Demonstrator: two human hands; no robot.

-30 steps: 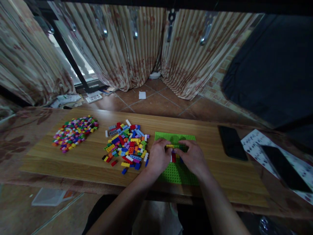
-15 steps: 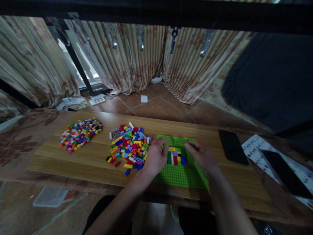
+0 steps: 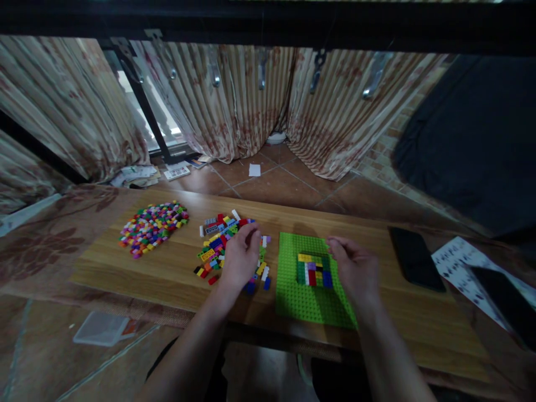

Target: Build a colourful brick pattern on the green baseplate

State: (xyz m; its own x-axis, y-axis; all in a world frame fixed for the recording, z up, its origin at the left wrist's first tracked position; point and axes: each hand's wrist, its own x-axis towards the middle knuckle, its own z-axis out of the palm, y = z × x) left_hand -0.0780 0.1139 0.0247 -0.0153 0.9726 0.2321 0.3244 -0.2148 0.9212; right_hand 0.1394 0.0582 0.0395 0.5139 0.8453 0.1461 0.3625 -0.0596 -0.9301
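Observation:
A green baseplate lies on the wooden table, with a small block of yellow, red, white, purple and blue bricks built near its middle. My right hand rests at the baseplate's right edge, fingers curled, just right of the block. Over the middle pile of mixed bricks hovers my left hand, fingers bent down into the pile; what they hold, if anything, is hidden.
A second pile of small colourful bricks lies at the table's left. A black phone lies to the right, with a printed sheet and another dark device beyond. Curtains and a tiled floor are behind the table.
My left hand has left the built block and moved left onto the middle pile. My right hand has drawn back to the baseplate's right edge, uncovering the block. The view has shifted.

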